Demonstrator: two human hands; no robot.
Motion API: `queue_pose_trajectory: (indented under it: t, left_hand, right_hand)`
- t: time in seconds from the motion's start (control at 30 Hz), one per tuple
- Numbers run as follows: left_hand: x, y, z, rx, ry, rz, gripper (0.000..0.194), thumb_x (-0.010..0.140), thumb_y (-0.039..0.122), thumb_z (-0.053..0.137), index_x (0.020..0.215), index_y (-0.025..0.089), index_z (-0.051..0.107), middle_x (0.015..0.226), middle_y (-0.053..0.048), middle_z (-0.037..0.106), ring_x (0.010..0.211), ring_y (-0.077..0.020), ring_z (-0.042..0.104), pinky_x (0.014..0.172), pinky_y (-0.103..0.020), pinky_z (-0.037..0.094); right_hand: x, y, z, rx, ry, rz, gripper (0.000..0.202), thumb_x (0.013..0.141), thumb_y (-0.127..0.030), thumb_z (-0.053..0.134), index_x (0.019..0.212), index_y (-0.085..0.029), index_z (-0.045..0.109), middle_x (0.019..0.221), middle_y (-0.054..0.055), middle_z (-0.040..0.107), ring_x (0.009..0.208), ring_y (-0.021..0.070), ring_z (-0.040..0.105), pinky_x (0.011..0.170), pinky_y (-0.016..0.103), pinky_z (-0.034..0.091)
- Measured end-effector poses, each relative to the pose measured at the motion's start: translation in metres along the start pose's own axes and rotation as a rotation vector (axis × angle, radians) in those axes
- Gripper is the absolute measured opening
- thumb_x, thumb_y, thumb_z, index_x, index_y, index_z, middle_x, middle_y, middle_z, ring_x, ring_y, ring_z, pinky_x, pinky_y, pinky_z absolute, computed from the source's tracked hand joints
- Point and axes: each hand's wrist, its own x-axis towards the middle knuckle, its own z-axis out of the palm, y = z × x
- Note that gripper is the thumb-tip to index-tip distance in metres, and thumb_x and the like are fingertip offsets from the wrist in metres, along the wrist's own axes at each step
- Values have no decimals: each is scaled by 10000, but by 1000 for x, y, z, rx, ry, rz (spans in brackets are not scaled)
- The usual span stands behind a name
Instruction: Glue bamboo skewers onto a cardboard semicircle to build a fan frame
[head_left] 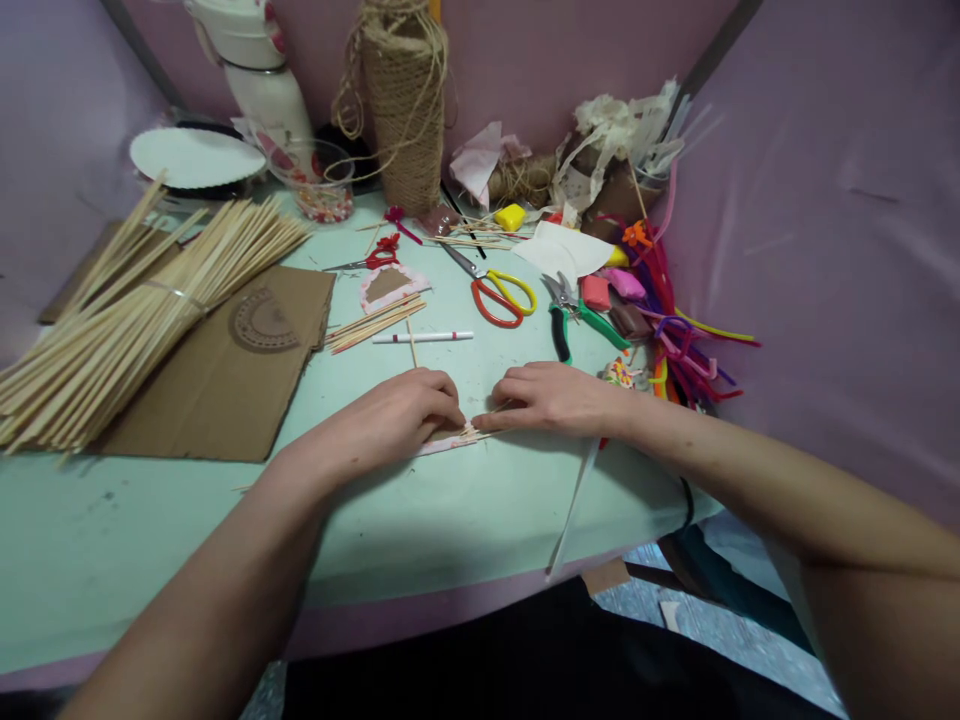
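Observation:
My left hand is closed, its fingers curled down over a small cardboard piece with a pink-and-white edge. Much of that piece is hidden under the hand. Opposite it, my right hand holds thin wooden sticks, whose tips meet the cardboard piece between my fingertips. Just beyond the left hand, a bamboo stick crosses a white pen. A similar edged cardboard piece lies farther back, beside a small pile of sticks.
On the left, a big bundle of bamboo sticks rests on cardboard. Scissors and green-handled pruners lie beyond my hands. Pipe cleaners crowd the right; a twine spool and bottle stand behind. A white strip reaches the front edge.

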Motion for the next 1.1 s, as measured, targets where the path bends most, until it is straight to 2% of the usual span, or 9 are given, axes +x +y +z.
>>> queue_pose_trajectory:
  t: [0.23,0.6,1.1]
  left_hand:
    - [-1,-9,7,0,20,7,269,911,318,507,962,253,763,1005,-61,665,851,-170,602,790,-302,458]
    - [-1,-11,9,-10,28,2,259,906,316,506,944,265,758,997,-46,653,845,-164,597,797,-296,446]
    - [-1,-9,8,-38,7,-7,283,905,356,494,921,259,759,1002,-57,657,859,-177,591,817,-319,453]
  right_hand:
    - [1,1,-1,-27,-2,-44,392,1023,-200,329,1374,-255,495,1041,79,618,899,188,513,709,309,404]
    - [7,0,-8,-57,11,-95,368,1000,-183,383,1346,-195,508,967,91,606,831,190,498,670,310,405]
    - [9,3,-11,-101,-37,-129,377,1003,-175,347,1346,-200,502,967,91,603,847,203,508,649,314,410]
